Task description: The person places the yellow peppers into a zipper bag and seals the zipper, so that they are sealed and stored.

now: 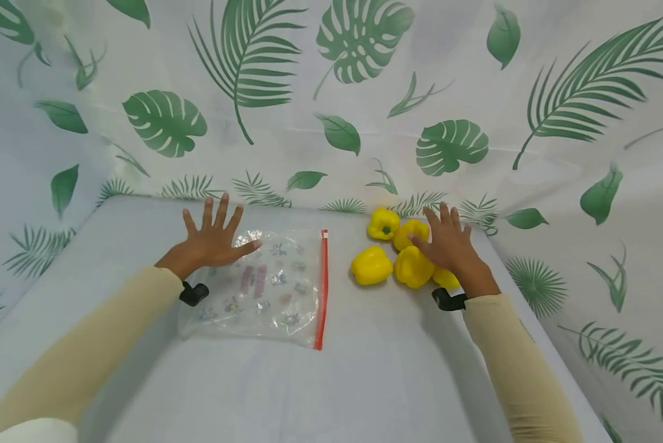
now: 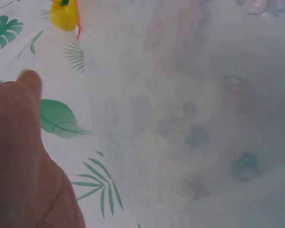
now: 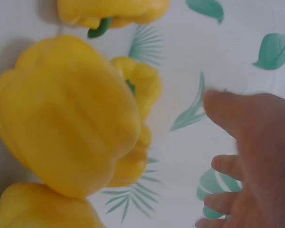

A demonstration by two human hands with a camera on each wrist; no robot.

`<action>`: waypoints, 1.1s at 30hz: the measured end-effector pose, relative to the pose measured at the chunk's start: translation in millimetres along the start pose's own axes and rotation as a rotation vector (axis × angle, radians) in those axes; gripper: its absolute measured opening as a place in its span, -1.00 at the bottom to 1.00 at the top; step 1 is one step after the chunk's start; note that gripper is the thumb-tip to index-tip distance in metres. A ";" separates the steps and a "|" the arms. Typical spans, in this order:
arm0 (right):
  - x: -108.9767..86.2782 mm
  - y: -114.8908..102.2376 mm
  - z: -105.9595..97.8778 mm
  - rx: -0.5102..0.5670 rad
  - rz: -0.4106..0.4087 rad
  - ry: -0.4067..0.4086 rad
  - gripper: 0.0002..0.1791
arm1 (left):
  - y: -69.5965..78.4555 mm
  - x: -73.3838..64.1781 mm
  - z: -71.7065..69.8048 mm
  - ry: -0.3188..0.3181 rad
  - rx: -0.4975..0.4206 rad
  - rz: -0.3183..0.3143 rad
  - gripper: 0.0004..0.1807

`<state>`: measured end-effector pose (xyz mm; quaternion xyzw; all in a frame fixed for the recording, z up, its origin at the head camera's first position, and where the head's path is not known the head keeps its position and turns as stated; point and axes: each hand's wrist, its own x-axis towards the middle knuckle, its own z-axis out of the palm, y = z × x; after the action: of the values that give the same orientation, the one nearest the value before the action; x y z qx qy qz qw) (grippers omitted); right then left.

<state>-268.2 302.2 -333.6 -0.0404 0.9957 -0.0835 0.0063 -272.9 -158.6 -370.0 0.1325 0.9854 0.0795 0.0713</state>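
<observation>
A clear zip bag [image 1: 278, 289] with small printed figures lies flat, its red zip edge [image 1: 323, 289] toward the right. Over the bag's left part, my left hand [image 1: 212, 243] is spread with straight fingers and holds nothing. Several yellow bell peppers [image 1: 371, 266] sit grouped to the right of the bag. My right hand [image 1: 450, 246] hovers at the right of this group, fingers extended and holding nothing, partly hiding some peppers. In the right wrist view, a large yellow bell pepper [image 3: 66, 118] is close to the camera, apart from the hand.
The white table [image 1: 309, 394] spreads beneath the bag and peppers. Leaf-printed cloth [image 1: 386, 147] rises behind the table and along both sides. A black wrist camera [image 1: 194, 294] is strapped to the left wrist, another black camera [image 1: 449, 300] to the right.
</observation>
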 end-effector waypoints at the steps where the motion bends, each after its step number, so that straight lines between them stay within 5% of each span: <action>1: -0.9 -3.4 -1.3 0.023 -0.003 0.036 -0.19 | 0.0 0.3 -0.3 0.014 0.010 0.017 0.11; 6: -10.4 -19.5 1.4 0.106 -0.021 0.155 -0.50 | 1.7 1.1 1.9 0.081 0.023 0.082 0.07; 13: -20.3 -31.5 12.9 0.194 -0.166 0.262 -0.63 | 11.6 -2.4 5.6 0.094 -0.045 0.142 0.04; 22: -29.9 -45.9 26.1 0.349 -0.331 0.277 -0.68 | 23.6 -11.4 10.4 0.070 -0.182 0.203 -0.15; 28: -37.8 -50.8 35.9 0.488 -0.473 0.329 -0.73 | 32.4 -16.8 19.8 0.095 -0.219 0.305 -0.32; 33: -43.3 -61.5 45.5 0.546 -0.514 0.216 -0.71 | 41.4 -22.7 26.3 0.086 -0.282 0.335 -0.29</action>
<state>-219.3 237.8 -368.0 -0.2764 0.8892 -0.3479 -0.1091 -236.6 -121.7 -385.7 0.2796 0.9309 0.2329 0.0328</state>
